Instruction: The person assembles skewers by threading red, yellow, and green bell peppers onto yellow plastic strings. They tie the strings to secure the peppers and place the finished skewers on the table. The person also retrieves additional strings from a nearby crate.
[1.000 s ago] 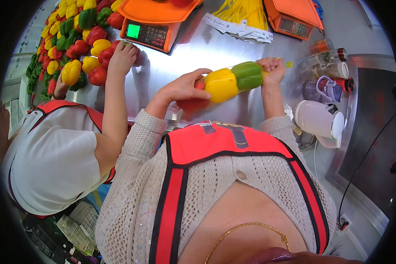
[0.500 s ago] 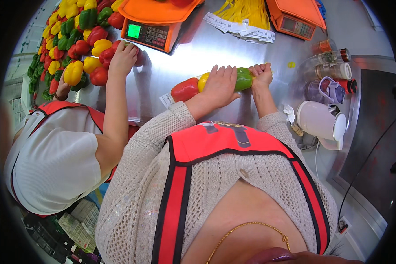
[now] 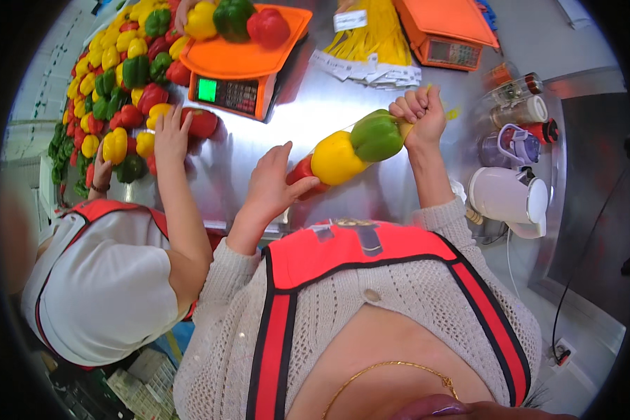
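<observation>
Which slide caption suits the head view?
Red pepper, yellow pepper and green pepper lined up between left hand and right hand.

The left hand (image 3: 269, 187) has moved from the yellow pepper (image 3: 337, 158) to the red pepper (image 3: 302, 170).

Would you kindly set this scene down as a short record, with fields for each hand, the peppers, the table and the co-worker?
Left hand: spread, thumb at the red pepper
Right hand: closed on the neck of the clear bag
Row between hands: red, yellow pepper, green pepper
Left scale: orange, peppers on it
Right scale: orange
Between scales: yellow strips
Far right: white kettle
Co-worker: at left, hands by the pepper pile
</observation>
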`<state>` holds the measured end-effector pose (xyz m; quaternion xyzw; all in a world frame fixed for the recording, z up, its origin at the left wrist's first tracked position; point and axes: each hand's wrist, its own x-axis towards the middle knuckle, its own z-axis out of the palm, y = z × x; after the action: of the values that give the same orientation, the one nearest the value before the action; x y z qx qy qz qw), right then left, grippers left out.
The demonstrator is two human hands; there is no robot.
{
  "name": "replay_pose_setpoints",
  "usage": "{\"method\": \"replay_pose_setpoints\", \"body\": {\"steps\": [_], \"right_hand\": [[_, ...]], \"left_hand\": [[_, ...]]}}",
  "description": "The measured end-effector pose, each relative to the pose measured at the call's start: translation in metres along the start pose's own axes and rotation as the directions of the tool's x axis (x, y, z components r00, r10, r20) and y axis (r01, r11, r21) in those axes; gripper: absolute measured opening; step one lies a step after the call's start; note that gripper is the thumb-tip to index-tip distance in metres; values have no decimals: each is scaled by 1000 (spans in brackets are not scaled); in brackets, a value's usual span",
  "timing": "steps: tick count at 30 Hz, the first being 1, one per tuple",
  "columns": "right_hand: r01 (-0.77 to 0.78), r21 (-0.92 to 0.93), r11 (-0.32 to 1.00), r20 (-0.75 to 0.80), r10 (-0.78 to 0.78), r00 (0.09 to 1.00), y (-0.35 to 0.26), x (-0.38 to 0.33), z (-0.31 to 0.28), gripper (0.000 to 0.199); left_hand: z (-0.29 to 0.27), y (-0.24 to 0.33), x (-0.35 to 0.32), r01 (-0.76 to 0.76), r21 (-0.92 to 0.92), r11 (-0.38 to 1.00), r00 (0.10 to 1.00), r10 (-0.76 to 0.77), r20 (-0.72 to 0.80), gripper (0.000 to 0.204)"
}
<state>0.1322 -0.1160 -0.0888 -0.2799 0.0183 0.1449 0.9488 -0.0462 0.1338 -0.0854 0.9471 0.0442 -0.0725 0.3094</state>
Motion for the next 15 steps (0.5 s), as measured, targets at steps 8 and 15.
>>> {"method": "replay_pose_setpoints", "body": {"steps": [8,15], "right_hand": [[295,-519,803,626,122,770,7,-65,116,43],[810,-535,239,819,-87,567,-6,-76,137,24]], "left_hand": [[-42,108,37,-595,-571,566,802,464,-376,115],[-34,98,33,-534,-476,699,844,409,-346,93]]}}
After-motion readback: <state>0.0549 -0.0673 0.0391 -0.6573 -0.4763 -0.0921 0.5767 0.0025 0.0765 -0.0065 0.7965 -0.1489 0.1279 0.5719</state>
